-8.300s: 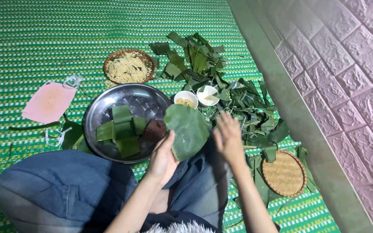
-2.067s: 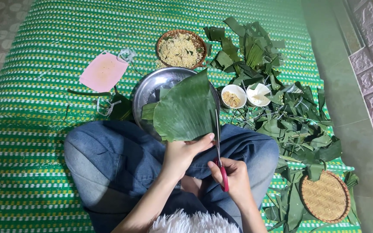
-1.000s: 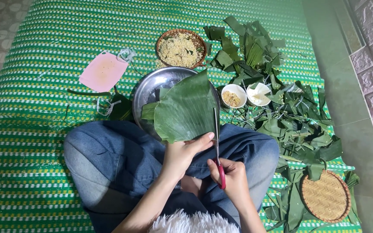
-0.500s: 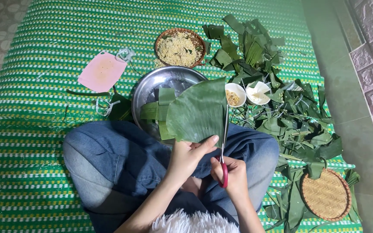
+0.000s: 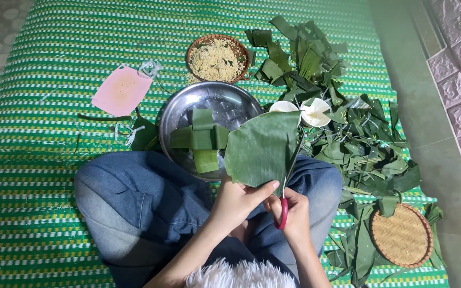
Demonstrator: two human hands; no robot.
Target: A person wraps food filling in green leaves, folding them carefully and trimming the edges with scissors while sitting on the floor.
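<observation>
My left hand (image 5: 241, 202) grips the lower edge of a large green leaf (image 5: 260, 149) held over my lap. My right hand (image 5: 294, 213) is closed on red-handled scissors (image 5: 285, 186), whose blades run up along the leaf's right edge. Just beyond the leaf, a round metal tray (image 5: 214, 106) holds a cross of folded green leaf strips (image 5: 201, 140).
A woven bowl of yellowish grain (image 5: 217, 57) sits past the tray. Two small white bowls (image 5: 305, 111) lie beside a big heap of leaf pieces (image 5: 348, 128) on the right. A flat woven basket (image 5: 402, 234) lies lower right. A pink board (image 5: 121, 90) rests on the green striped mat (image 5: 38, 160).
The leaf has swung from over the tray to the right, uncovering the folded strips. The scissors have worked further up along the leaf's right edge.
</observation>
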